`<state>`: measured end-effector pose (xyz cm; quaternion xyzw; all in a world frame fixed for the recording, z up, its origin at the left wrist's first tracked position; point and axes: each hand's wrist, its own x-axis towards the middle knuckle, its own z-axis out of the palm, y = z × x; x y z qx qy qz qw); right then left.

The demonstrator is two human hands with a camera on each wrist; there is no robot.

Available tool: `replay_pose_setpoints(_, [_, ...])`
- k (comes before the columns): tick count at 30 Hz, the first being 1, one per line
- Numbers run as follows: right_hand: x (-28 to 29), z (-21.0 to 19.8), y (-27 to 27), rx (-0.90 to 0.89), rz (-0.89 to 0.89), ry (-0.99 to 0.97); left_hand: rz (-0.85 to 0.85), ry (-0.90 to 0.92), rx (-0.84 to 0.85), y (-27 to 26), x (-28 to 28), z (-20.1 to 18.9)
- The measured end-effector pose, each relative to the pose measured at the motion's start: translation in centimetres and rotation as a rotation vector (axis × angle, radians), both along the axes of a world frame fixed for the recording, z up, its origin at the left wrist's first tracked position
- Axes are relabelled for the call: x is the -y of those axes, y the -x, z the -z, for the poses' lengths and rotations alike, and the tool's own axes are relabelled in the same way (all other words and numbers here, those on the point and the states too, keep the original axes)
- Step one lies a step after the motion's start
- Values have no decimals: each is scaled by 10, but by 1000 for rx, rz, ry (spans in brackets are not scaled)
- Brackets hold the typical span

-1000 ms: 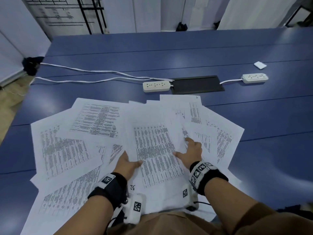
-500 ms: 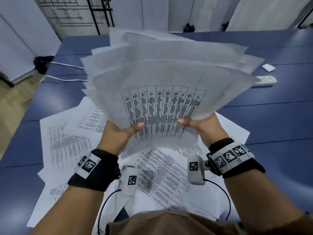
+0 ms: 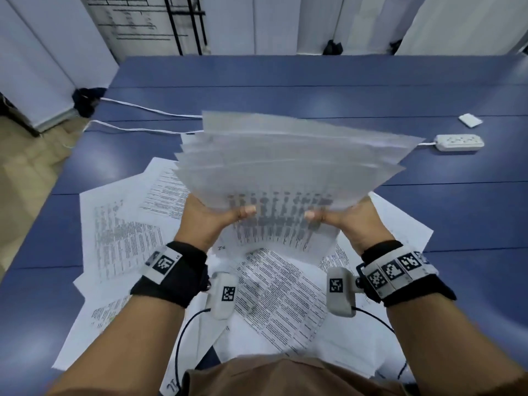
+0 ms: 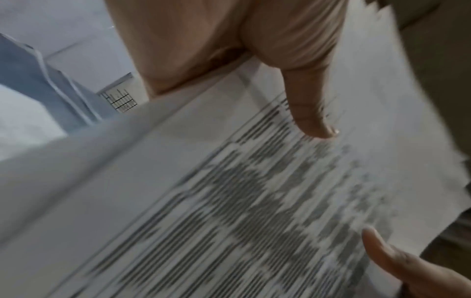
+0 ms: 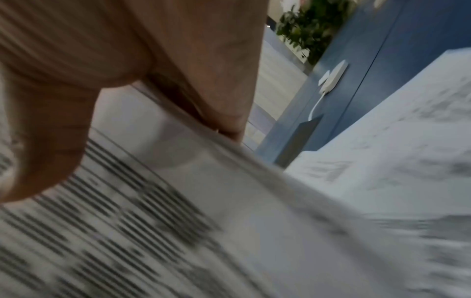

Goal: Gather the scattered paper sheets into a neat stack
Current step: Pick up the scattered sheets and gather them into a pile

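The right hand (image 5: 122,66) pinches a blurred, printed bundle of sheets (image 5: 178,231) above the blue table (image 5: 407,50).

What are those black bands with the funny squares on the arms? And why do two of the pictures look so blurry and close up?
No machine here: these are a person's two arms. The black bands hold small cameras on each wrist, and the checkered squares are printed markers on them. The wide picture comes from a camera worn on the head, looking down. The two blurry pictures come from the wrist cameras, which sit very near the fingers, so everything looks huge and smeared.

The left hand and right hand each grip one side of a bundle of papers, thumbs on top, lifted above the blue table. The bundle is fanned out, not neat yet. More sheets lie scattered on the table underneath. Farther back are a white power strip and white cables.
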<state>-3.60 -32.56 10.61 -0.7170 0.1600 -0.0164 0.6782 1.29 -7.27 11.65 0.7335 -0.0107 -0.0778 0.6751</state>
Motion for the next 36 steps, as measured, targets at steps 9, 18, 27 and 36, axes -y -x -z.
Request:
replay_pose_setpoints(9, [-15,19,-2,-136,46,62,-31,-13,-86,1,13,33])
replay_pose_setpoints(18, [-4,51,1,-210,131,18,-493,-380,-318,-56,-109,114])
replay_pose_setpoints(27, [-7,115,13,-659,75,510,-419,-1003,-536,-75,-135,135])
replay_pose_setpoints(36, [-60,94,-15,-412,-1,1187,-654,-1020,-688,-62,-205,140])
